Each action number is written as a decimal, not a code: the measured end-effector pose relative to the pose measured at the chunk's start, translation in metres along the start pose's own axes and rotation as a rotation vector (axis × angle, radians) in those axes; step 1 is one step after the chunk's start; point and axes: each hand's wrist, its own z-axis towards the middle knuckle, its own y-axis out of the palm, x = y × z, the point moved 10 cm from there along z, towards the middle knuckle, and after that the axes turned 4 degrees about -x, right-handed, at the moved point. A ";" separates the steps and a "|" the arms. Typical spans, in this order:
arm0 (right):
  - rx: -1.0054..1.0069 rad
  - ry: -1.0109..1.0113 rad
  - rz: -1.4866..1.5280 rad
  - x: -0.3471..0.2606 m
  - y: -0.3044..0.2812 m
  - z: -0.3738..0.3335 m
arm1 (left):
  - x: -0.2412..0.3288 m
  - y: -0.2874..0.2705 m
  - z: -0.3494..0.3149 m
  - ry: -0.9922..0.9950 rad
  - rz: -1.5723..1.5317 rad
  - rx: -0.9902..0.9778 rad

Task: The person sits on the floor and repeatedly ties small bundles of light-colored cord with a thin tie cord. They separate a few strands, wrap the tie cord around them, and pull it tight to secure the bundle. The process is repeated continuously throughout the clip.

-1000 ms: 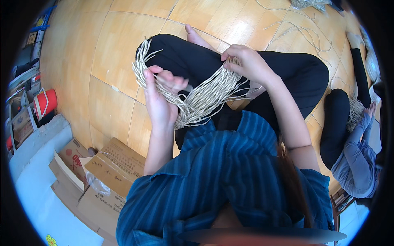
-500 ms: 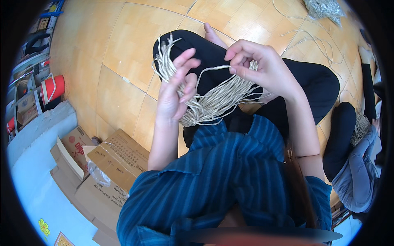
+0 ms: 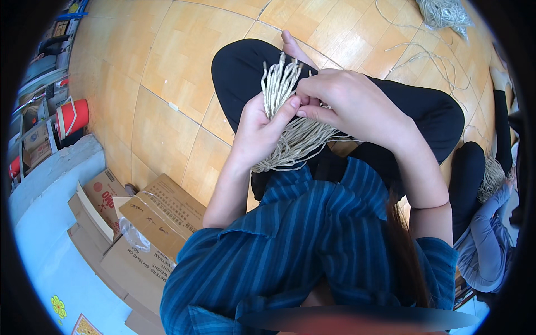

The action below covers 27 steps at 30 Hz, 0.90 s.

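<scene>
A bundle of beige twisted cords (image 3: pixel 298 142) lies across my lap over my black trousers. My left hand (image 3: pixel 261 125) is closed round the cords near one end, and their cut tips fan out above its thumb. Close beside it, my right hand (image 3: pixel 349 106) is pinched, its thumb and fingertips meeting near the left thumb. Whatever those right fingertips hold is hidden by the hand. The bundle's body hangs below both hands and passes under the right wrist.
Cardboard boxes (image 3: pixel 162 209) stand at my left by a low wall. A red bucket (image 3: pixel 72 118) is farther left near shelves. At right sits another person in a grey sleeve (image 3: pixel 484 243) with cords. Loose strands (image 3: pixel 430 61) and a plastic bag (image 3: pixel 445 17) lie on the tiled floor.
My left hand has moved right and closed round the cord ends, its fingers raised before. My right hand has come down and left to meet it; the strand it pinched is now hidden.
</scene>
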 end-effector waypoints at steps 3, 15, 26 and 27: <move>-0.063 -0.032 0.236 0.006 0.008 0.001 | -0.011 0.006 0.001 -0.101 -0.153 -0.102; 0.045 0.131 1.576 0.022 0.074 -0.009 | -0.025 0.015 -0.012 -0.236 -0.850 -0.122; 0.163 0.257 1.944 0.014 0.103 -0.026 | -0.042 0.009 -0.024 -0.238 -1.031 -0.016; 0.162 0.258 1.951 0.013 0.103 -0.028 | -0.044 0.006 -0.025 -0.248 -0.988 0.012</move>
